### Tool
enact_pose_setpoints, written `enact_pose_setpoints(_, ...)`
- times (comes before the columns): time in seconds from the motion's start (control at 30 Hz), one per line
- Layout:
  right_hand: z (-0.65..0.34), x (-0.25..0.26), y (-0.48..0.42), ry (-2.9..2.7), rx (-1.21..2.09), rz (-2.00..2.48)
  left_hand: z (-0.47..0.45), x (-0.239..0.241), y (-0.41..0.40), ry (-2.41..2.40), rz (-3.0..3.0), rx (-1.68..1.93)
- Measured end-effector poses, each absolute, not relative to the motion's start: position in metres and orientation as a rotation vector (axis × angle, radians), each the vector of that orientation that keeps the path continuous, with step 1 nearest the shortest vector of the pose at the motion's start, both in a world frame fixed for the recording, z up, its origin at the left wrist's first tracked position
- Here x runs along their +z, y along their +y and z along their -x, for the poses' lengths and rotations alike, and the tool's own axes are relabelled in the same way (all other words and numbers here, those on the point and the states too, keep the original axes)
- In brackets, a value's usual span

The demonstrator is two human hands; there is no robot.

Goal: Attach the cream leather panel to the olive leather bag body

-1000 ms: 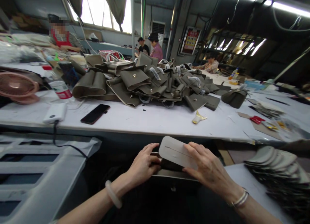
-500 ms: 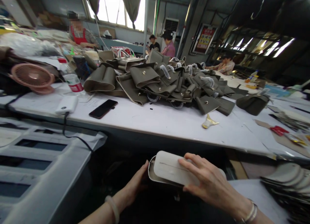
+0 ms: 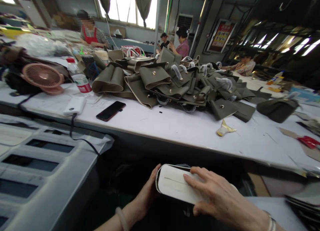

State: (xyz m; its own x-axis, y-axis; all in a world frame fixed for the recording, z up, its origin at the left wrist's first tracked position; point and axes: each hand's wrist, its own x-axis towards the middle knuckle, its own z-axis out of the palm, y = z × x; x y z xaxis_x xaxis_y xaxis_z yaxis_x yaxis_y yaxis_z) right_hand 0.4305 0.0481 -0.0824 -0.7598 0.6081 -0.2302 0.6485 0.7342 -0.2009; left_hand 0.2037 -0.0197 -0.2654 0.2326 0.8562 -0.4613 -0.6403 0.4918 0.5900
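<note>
Low in front of me is a dark bag body (image 3: 157,181) with a pale rim, its rounded end facing up. A cream board (image 3: 172,182) with rounded corners and a thin line along its middle sits in that end, with a narrow dark gap at the left. My left hand (image 3: 147,196) is wrapped against the left side of the bag body, its fingers mostly hidden behind it. My right hand (image 3: 215,194) lies over the right part of the board, fingers on top and thumb at the near edge. The lower part of the bag body is lost in shadow.
Across the white table (image 3: 175,131) lies a heap of grey-green bag pieces (image 3: 155,78). A phone (image 3: 111,111), a white power bank (image 3: 75,106), a pink fan (image 3: 42,76) and a bottle (image 3: 82,84) stand left. A grey plastic crate (image 3: 75,171) is beside me. Several people work behind.
The cream board has come down and left into the rounded end of the bag body, narrowing the gap at the left. Both hands keep their hold, and the view has shifted slightly left.
</note>
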Motion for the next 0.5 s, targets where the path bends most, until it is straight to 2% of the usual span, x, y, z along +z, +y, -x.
enact_pose_setpoints(0.27, -0.439, -0.098, 0.050, 2.910, -0.360, -1.086, -0.201, -0.250, -0.021, 0.825, -0.340, 0.978)
enact_pose_setpoints(0.5, -0.429, -0.088, 0.055, 2.784, -0.536, -1.052, -0.199, -0.242, -0.020, 0.834, -0.392, 0.935)
